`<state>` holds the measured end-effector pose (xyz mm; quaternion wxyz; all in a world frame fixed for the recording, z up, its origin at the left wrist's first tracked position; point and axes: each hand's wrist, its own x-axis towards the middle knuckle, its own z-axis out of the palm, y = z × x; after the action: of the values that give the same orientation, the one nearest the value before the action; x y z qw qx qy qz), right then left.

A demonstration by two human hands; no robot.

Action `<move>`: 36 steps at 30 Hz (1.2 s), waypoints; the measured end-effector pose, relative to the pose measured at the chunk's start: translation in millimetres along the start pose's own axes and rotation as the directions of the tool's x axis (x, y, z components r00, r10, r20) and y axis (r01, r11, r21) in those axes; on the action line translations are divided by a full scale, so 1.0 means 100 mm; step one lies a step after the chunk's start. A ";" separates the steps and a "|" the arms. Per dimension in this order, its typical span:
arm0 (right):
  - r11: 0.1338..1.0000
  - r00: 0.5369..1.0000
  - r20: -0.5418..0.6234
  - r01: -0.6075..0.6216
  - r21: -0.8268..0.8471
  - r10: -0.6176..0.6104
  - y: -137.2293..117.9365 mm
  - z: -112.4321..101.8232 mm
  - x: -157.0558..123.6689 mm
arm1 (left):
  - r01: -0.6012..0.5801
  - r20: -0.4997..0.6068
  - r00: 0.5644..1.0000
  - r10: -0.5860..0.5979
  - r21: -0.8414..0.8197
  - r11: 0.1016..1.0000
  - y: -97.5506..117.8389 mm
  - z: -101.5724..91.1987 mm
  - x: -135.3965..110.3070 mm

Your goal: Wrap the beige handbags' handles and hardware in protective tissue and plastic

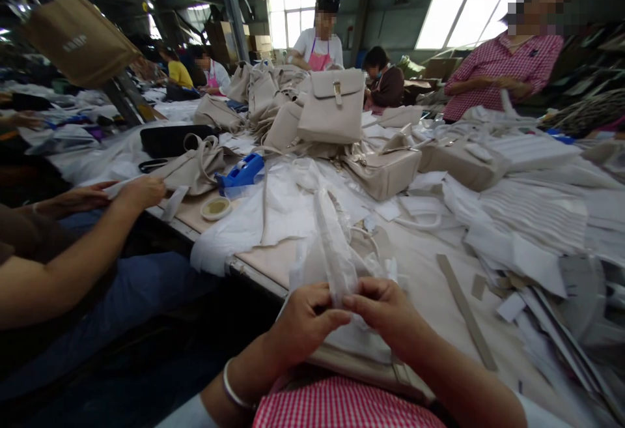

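My left hand (310, 317) and my right hand (388, 314) meet at the table's front edge. Between them stands a strap wrapped in translucent white film (329, 245), pinched by the fingers of both hands. It rises from a beige handbag (361, 369) that lies against my checked apron, mostly hidden by my hands and the white wrapping. A loop of beige handle (366, 239) shows just beyond my fingers. White tissue sheets (283, 213) spread over the table in front.
A blue tape dispenser (241, 172) and a small round dish (215, 208) lie front left. Finished-looking beige bags (334, 112) are heaped behind. A flat grey strip (466, 311) lies to the right. At left, a co-worker's hands (139, 193) handle white material; other people stand or sit behind the table.
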<state>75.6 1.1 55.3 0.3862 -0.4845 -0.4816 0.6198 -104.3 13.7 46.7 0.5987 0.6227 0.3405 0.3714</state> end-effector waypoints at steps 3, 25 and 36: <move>0.773 0.922 0.075 0.361 -0.521 -0.380 0.05 0.02 -0.02 | 0.335 0.041 0.930 -0.365 -0.503 0.797 -0.04 0.01 0.04; 0.978 0.993 -0.064 -0.089 0.188 0.102 -0.02 0.10 0.02 | -0.162 -0.119 0.966 0.231 0.420 0.893 -0.18 0.16 -0.02; 0.698 0.887 -0.004 0.361 -0.618 -0.462 0.11 0.04 -0.04 | 0.286 0.037 0.951 -0.308 -0.486 0.826 -0.05 0.11 0.03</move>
<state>72.5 -5.8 46.1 0.3784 -0.5088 -0.7165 0.2909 -93.3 11.1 41.6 0.7784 0.3836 0.3419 0.3606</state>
